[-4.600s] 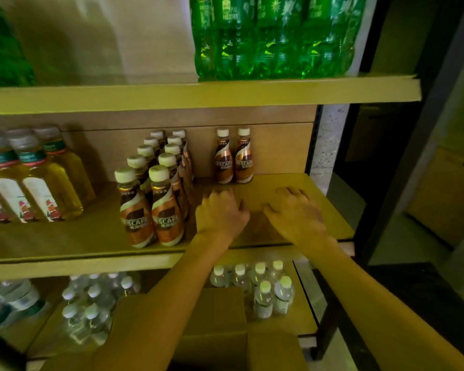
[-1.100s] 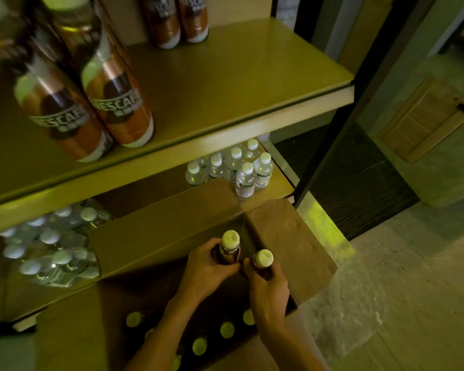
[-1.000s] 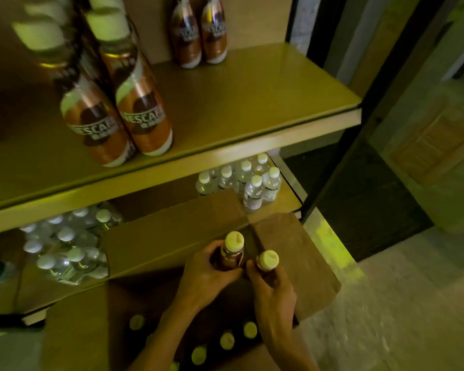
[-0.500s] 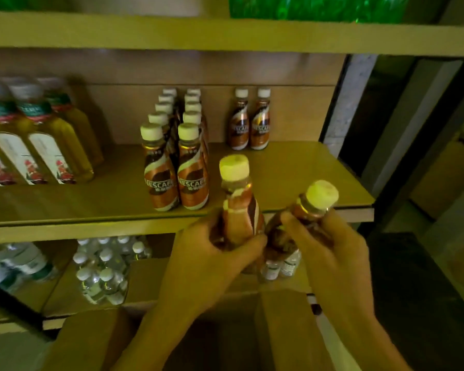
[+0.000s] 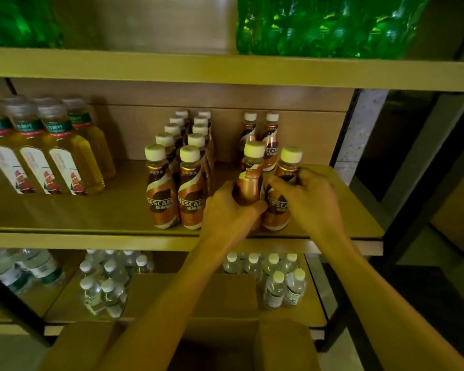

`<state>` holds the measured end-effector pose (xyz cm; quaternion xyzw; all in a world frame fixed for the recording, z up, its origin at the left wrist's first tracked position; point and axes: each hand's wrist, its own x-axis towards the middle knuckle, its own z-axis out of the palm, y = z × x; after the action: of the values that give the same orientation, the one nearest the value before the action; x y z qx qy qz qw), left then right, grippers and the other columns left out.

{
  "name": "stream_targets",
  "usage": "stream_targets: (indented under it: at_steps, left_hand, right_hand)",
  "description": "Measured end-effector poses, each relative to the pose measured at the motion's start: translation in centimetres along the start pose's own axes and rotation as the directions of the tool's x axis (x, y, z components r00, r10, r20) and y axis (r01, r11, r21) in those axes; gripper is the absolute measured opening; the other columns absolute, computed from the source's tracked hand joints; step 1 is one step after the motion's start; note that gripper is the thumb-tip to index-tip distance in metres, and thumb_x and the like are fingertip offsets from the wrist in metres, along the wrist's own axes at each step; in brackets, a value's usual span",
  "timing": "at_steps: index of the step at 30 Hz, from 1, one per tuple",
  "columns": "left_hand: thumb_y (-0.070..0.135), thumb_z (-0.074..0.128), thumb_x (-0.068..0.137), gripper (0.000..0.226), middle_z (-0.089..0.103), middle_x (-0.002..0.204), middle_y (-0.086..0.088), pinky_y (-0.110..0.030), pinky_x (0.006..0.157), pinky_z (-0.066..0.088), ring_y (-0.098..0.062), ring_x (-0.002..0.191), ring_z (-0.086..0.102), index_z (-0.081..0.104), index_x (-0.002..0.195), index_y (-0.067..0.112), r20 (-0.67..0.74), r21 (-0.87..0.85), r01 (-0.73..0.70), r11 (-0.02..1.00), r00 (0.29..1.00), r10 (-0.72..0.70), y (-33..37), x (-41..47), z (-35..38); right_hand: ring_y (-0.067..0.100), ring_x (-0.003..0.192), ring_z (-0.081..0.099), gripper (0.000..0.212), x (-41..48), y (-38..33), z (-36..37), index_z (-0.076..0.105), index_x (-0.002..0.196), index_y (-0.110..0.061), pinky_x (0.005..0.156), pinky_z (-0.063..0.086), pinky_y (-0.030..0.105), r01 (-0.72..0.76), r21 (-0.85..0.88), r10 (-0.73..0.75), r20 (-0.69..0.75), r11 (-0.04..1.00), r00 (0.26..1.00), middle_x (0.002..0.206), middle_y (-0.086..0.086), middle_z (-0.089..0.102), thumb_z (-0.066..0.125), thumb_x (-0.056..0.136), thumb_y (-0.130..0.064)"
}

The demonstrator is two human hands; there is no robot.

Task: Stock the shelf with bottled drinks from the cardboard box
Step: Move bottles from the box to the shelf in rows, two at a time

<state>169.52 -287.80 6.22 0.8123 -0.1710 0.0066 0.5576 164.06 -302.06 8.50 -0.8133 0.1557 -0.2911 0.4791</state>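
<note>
Bottled drinks here are small, rigid coffee bottles with slick sleeves, probably light: grip the waist, not the cap. On the shelf (image 5: pixel 354 207), your left hand (image 5: pixel 227 212) wraps the left bottle (image 5: pixel 249 180) at its one o'clock; your right hand (image 5: pixel 310 199) clasps the right bottle (image 5: pixel 284 183) at ten o'clock.

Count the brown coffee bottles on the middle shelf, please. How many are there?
14. Ten stand in a double row; a pair at the back wall; one bottle in the left hand; another bottle in the right hand. More may be hidden.
</note>
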Motion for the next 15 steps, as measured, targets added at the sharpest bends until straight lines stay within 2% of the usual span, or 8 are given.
stream_targets:
  at_steps: [4, 7, 10, 13, 15]
  left_hand:
    - [0.031, 0.077, 0.074, 0.036, 0.069, 0.090, 0.010, -0.026, 0.068, 0.049, -0.006, 0.082, 0.065, 0.063, 0.107, 0.026, -0.003, -0.024, 0.025, 0.999, 1.000, -0.025, -1.2, 0.7, 0.6]
    - [0.029, 0.076, 0.076, 0.032, 0.069, 0.089, 0.011, -0.022, 0.065, 0.047, -0.002, 0.079, 0.064, 0.062, 0.105, 0.027, -0.016, -0.046, 0.023, 0.999, 1.000, -0.024, -1.6, 0.8, 1.0]
    - [0.032, 0.076, 0.079, 0.032, 0.068, 0.088, 0.015, -0.017, 0.064, 0.046, 0.004, 0.077, 0.064, 0.060, 0.106, 0.031, -0.034, -0.059, -0.003, 0.998, 0.999, 0.001, -2.0, 0.7, 1.3]
    - [0.031, 0.079, 0.078, 0.042, 0.067, 0.092, 0.019, -0.010, 0.064, 0.044, 0.013, 0.079, 0.062, 0.056, 0.113, 0.037, -0.025, -0.070, -0.026, 0.997, 0.999, 0.024, -2.2, 0.4, 1.2]
    - [0.030, 0.082, 0.076, 0.053, 0.066, 0.097, 0.024, -0.007, 0.064, 0.047, 0.018, 0.085, 0.060, 0.051, 0.116, 0.044, -0.041, -0.094, -0.049, 0.994, 0.998, 0.045, -2.4, -0.1, 1.0]
  right_hand:
    - [0.007, 0.077, 0.069, 0.023, 0.6, 0.6, 0.9, 0.069, 0.087, -0.024, 0.071, 0.057, 0.034, -0.040, -0.027, 0.040, -0.014, 0.999, 0.999, 0.076, -0.008, 0.072, 0.072, 0.085, -0.046]
    - [0.002, 0.078, 0.068, 0.023, 0.9, 1.0, 1.3, 0.068, 0.088, -0.025, 0.076, 0.058, 0.033, -0.034, -0.037, 0.033, -0.026, 0.999, 0.999, 0.078, -0.012, 0.072, 0.073, 0.084, -0.048]
    - [-0.003, 0.083, 0.065, 0.026, 0.7, 1.6, 1.8, 0.067, 0.099, -0.029, 0.082, 0.057, 0.031, -0.016, -0.016, 0.016, -0.016, 1.000, 1.000, 0.086, -0.017, 0.072, 0.071, 0.085, -0.050]
    - [-0.003, 0.095, 0.062, 0.037, 0.2, 2.2, 1.7, 0.061, 0.111, -0.035, 0.089, 0.054, 0.032, -0.036, -0.001, 0.036, 0.035, 0.999, 0.999, 0.095, -0.026, 0.067, 0.071, 0.082, -0.057]
    - [-0.005, 0.100, 0.059, 0.046, -0.3, 3.0, 1.6, 0.055, 0.118, -0.038, 0.092, 0.052, 0.031, -0.086, 0.035, 0.081, 0.115, 0.996, 0.990, 0.102, -0.029, 0.063, 0.075, 0.080, -0.053]
